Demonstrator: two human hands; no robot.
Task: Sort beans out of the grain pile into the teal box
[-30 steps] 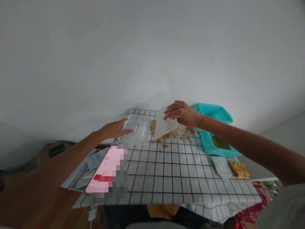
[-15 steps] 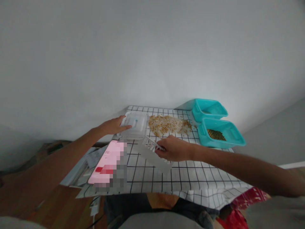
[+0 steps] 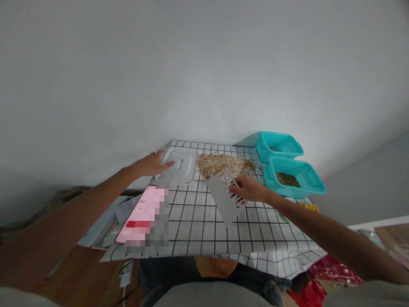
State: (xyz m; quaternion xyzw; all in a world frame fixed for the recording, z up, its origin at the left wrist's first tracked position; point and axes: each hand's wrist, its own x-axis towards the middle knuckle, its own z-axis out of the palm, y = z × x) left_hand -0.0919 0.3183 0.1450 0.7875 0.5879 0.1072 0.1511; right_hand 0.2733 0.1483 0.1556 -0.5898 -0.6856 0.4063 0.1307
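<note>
My left hand (image 3: 152, 163) is at the left edge of a clear, shallow plastic container (image 3: 182, 170), its thumb over the rim and its fingers partly hidden. My right hand (image 3: 251, 188) grips a white slotted plastic piece (image 3: 220, 198) by its slotted side, tilted above the cloth. Just behind that piece, yellow kernels mixed with white grains (image 3: 220, 163) lie spread in a heap. To the right of the heap, a turquoise bin (image 3: 311, 181) holds dark greenish grains (image 3: 287, 179).
A second turquoise bin (image 3: 281, 140) stands behind the first, near the wall (image 3: 204, 76). A pink-screened phone (image 3: 140, 213) lies at the left on the checked tablecloth (image 3: 191, 234). Something yellow (image 3: 309, 207) shows beyond my right forearm.
My right hand has drawn the white slotted piece rightward, away from the clear container, and turned its slotted face into view. My left hand stays at the container, which sits slightly farther left.
</note>
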